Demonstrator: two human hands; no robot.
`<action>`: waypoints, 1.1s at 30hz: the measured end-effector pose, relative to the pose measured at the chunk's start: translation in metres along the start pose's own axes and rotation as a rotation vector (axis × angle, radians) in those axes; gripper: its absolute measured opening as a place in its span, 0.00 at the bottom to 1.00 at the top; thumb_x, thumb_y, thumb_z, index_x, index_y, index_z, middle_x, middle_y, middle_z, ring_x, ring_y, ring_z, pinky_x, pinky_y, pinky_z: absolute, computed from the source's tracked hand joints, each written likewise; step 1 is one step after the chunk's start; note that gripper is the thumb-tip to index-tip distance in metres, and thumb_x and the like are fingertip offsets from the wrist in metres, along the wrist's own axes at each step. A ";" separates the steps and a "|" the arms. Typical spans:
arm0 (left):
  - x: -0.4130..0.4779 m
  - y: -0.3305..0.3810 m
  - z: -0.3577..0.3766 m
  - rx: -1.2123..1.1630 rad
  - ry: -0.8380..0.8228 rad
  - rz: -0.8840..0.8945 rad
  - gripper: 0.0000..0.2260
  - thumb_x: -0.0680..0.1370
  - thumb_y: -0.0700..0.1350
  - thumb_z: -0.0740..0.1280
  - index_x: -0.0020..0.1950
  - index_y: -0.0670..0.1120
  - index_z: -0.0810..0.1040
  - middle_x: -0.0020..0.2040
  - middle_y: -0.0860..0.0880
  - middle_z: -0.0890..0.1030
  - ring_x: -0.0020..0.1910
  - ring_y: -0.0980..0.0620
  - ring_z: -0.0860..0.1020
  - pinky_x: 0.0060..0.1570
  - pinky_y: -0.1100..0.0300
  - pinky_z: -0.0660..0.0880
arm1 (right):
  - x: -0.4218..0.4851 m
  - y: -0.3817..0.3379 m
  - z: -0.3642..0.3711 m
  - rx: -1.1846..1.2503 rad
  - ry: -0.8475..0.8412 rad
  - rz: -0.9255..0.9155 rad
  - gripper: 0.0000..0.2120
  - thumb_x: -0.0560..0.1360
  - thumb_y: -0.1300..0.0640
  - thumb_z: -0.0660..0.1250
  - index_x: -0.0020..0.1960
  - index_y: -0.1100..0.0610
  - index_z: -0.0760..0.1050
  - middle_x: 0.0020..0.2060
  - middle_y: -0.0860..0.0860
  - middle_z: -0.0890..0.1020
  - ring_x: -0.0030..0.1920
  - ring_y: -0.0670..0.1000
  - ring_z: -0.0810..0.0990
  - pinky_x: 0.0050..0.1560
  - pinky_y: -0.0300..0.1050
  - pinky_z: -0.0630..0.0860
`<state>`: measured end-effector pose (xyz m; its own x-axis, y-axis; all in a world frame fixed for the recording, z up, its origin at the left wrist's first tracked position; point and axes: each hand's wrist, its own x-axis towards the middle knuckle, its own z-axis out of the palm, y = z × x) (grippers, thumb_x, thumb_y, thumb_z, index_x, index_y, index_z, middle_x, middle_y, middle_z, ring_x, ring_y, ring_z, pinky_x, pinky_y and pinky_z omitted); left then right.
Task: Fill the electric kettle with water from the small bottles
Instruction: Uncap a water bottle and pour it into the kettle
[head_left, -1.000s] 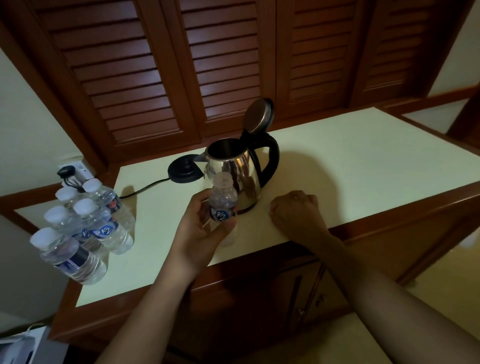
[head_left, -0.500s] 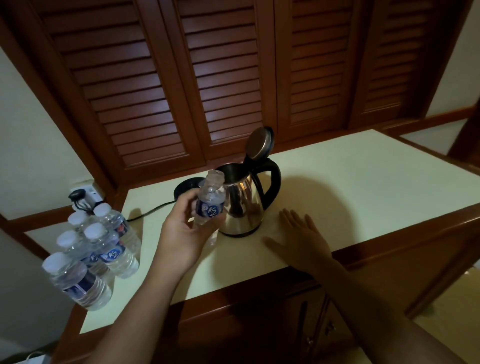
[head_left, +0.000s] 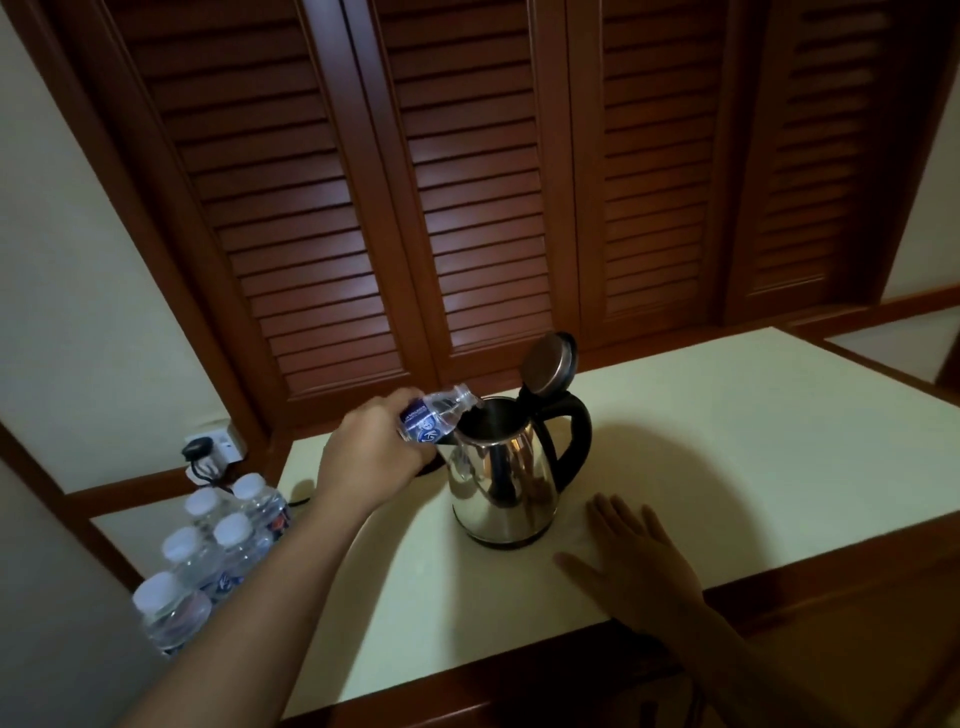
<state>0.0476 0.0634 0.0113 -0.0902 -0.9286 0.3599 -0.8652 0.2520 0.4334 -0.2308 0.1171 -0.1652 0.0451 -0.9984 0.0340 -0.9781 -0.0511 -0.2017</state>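
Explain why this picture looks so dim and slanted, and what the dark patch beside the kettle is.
Head view: weak light dims everything; the dark patch is the shadow of the kettle on the counter; the wide lens makes the shutters lean outward; the steel shows brown reflections, no glare.

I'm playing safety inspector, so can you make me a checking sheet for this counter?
Surface: pale countertop, wooden edge.
Job's things: steel kettle, lid up; small bottle tipped, neck over kettle's mouth; five capped bottles at left.
Clutter: nothing seen.
Hands: left hand grips the tipped bottle; right hand open, flat beside the kettle.
Cables: black cord by the capped bottles; plug in wall socket.
Surroundings: brown louvred doors behind.
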 end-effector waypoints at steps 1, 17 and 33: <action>0.004 0.001 -0.001 0.098 -0.002 0.033 0.25 0.71 0.47 0.76 0.67 0.58 0.78 0.55 0.51 0.84 0.55 0.44 0.81 0.51 0.50 0.78 | 0.000 0.001 0.000 0.006 0.005 -0.002 0.45 0.75 0.25 0.40 0.82 0.53 0.43 0.81 0.50 0.47 0.80 0.48 0.43 0.78 0.52 0.37; 0.032 0.016 -0.009 0.700 0.062 0.426 0.27 0.71 0.44 0.74 0.70 0.54 0.77 0.61 0.49 0.82 0.64 0.44 0.75 0.68 0.31 0.62 | 0.004 0.001 0.002 0.041 0.024 -0.008 0.42 0.75 0.26 0.41 0.81 0.49 0.46 0.81 0.47 0.50 0.80 0.48 0.45 0.79 0.53 0.39; 0.042 0.029 -0.015 0.849 -0.024 0.579 0.28 0.76 0.41 0.70 0.75 0.55 0.73 0.67 0.50 0.78 0.69 0.45 0.71 0.71 0.27 0.57 | 0.003 0.004 0.005 0.046 0.053 -0.042 0.29 0.80 0.33 0.43 0.79 0.41 0.53 0.81 0.47 0.53 0.80 0.51 0.47 0.79 0.56 0.43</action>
<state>0.0255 0.0356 0.0512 -0.6060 -0.7335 0.3078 -0.7489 0.3957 -0.5315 -0.2339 0.1133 -0.1705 0.0740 -0.9927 0.0953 -0.9651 -0.0953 -0.2438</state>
